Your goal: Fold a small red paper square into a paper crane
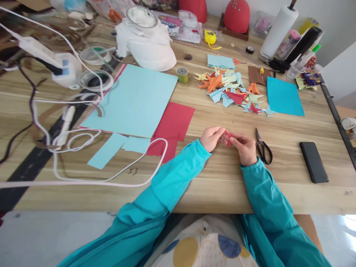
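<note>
My left hand (211, 138) and my right hand (246, 148) meet over the wooden table (222, 178), both pinched on a small folded piece of red paper (228, 138) held between them. Both arms wear teal sleeves. Black scissors (263, 148) lie just right of my right hand. A pile of folded paper cranes (232, 91) in orange, red, blue and pale green lies farther back. Red paper sheets (171, 126) lie left of my left hand, partly under a large light blue sheet (133, 102).
A black phone (313, 162) lies at the right. A teal sheet (283, 96) sits beside the cranes. White cables (91, 178), a power strip (65, 70) and tape rolls (94, 79) crowd the left. A paper towel roll (278, 31) and red forms (237, 15) stand at the back.
</note>
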Tool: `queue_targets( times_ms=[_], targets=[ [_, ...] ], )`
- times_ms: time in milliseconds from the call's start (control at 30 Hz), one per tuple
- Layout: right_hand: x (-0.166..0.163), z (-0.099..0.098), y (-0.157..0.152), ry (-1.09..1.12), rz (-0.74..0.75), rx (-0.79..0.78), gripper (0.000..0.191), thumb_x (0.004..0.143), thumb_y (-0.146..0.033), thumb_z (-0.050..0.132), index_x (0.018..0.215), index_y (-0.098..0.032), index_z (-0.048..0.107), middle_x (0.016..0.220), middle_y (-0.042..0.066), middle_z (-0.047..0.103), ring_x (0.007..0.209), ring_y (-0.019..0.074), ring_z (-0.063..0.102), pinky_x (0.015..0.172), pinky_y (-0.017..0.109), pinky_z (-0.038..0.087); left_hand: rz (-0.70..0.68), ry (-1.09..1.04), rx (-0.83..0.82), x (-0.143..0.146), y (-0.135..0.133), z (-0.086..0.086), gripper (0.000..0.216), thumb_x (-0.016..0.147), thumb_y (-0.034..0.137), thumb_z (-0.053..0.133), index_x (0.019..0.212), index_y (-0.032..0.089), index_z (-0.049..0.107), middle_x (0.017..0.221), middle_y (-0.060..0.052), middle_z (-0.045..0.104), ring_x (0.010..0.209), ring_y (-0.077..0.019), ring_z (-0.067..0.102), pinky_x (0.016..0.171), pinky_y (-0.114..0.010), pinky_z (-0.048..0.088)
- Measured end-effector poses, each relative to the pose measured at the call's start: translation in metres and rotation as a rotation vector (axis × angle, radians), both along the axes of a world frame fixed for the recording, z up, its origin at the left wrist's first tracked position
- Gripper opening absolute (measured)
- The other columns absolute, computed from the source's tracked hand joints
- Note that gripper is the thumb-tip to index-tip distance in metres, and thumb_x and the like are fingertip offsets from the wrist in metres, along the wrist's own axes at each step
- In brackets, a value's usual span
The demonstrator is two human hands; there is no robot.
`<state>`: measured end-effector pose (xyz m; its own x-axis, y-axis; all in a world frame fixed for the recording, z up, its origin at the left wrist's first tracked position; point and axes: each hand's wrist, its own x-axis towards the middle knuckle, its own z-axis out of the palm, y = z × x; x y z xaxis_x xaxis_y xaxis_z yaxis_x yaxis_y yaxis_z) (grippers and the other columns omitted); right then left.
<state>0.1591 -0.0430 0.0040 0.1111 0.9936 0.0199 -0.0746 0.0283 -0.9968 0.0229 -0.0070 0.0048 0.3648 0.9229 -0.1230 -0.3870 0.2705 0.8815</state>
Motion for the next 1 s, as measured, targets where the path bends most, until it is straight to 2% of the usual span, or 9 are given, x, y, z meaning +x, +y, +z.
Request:
queue_targets(
  times_ms=[133,267,467,700,833,1000],
  targets=[
    [0.000,0.002,-0.002,-0.086,0.001,0.069,0.018,0.067,-0.028,0.072,0.083,-0.020,0.072,0.080,0.004,0.073,0.071,0.0180,0.066,0.067,0.033,0.053,-0.003,-0.027,-0.036,0.001,-0.001,0.001,0.040,0.068,0.050,0.065,0.067,0.010,0.059,0.054,-0.002,0.061,0.046,-0.0108,0.058,0.048,-0.024,0.047],
    [-0.002,0.002,-0.005,-0.169,0.011,0.099,0.014,0.070,-0.028,0.070,0.081,-0.020,0.071,0.074,0.003,0.070,0.069,0.0165,0.064,0.065,0.031,0.052,-0.020,0.134,0.051,0.000,-0.003,0.006,0.034,0.060,0.042,0.073,0.060,0.011,0.058,0.047,-0.001,0.059,0.043,-0.0098,0.054,0.048,-0.023,0.045],
    [-0.003,0.002,-0.005,-0.122,0.002,0.080,0.017,0.067,-0.031,0.072,0.078,-0.019,0.070,0.073,0.003,0.070,0.067,0.0160,0.064,0.065,0.032,0.052,-0.019,0.191,0.129,-0.002,-0.003,0.008,0.032,0.061,0.041,0.072,0.060,0.011,0.061,0.045,-0.002,0.060,0.041,-0.0101,0.053,0.048,-0.024,0.044],
    [-0.002,0.007,-0.005,-0.071,-0.010,0.092,0.017,0.066,-0.030,0.073,0.080,-0.020,0.071,0.072,0.002,0.071,0.064,0.0160,0.064,0.064,0.033,0.053,-0.042,0.121,0.140,-0.003,-0.003,0.009,0.033,0.065,0.042,0.070,0.065,0.010,0.062,0.049,-0.002,0.061,0.046,-0.0109,0.056,0.053,-0.025,0.047],
    [-0.001,0.010,-0.005,-0.065,-0.029,0.126,0.017,0.065,-0.030,0.074,0.080,-0.021,0.072,0.076,0.003,0.072,0.068,0.0178,0.066,0.066,0.035,0.053,-0.093,0.007,0.077,-0.002,-0.002,0.005,0.039,0.067,0.049,0.066,0.067,0.010,0.061,0.054,-0.003,0.062,0.049,-0.0119,0.058,0.054,-0.026,0.048],
    [0.000,0.010,-0.006,-0.137,-0.022,0.154,0.015,0.068,-0.029,0.072,0.081,-0.022,0.071,0.074,0.003,0.071,0.067,0.0166,0.064,0.063,0.032,0.053,-0.015,0.006,0.050,0.000,-0.002,0.002,0.040,0.066,0.049,0.067,0.066,0.010,0.061,0.055,-0.002,0.061,0.047,-0.0107,0.057,0.051,-0.024,0.047]
  ],
)
